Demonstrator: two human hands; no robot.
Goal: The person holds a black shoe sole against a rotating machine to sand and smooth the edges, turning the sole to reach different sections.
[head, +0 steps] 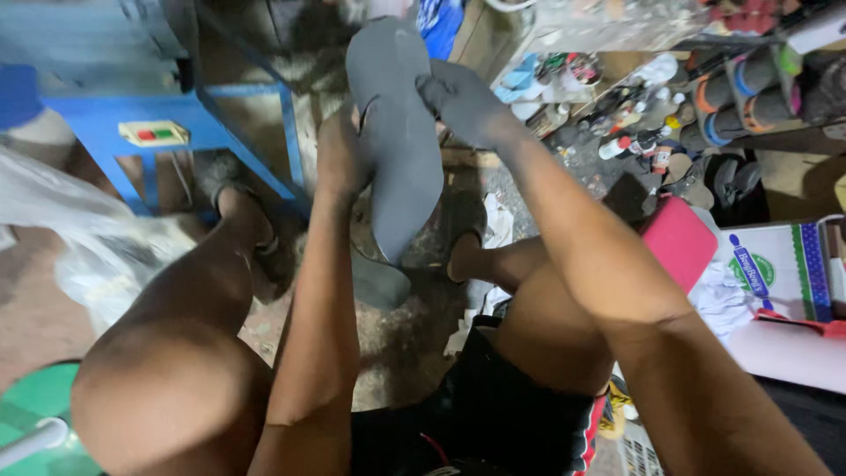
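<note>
Head view: grey shoe sole (397, 150) held up in front of the knees, above the floor, long axis roughly vertical. Left hand (339, 154) grips its left edge, fingers wrapped around the edge. Right hand (463, 101), dust-covered, pinches the upper right edge. Blue metal stand (189, 115) behind left, red box (679, 242) right.

Single view: the head camera sits on the person's head, facing steeply down and forward over the knees. It is close to the forearms, which fill the lower frame. The blue stand (176, 115) lies at upper left; the floor beyond it recedes.
</note>
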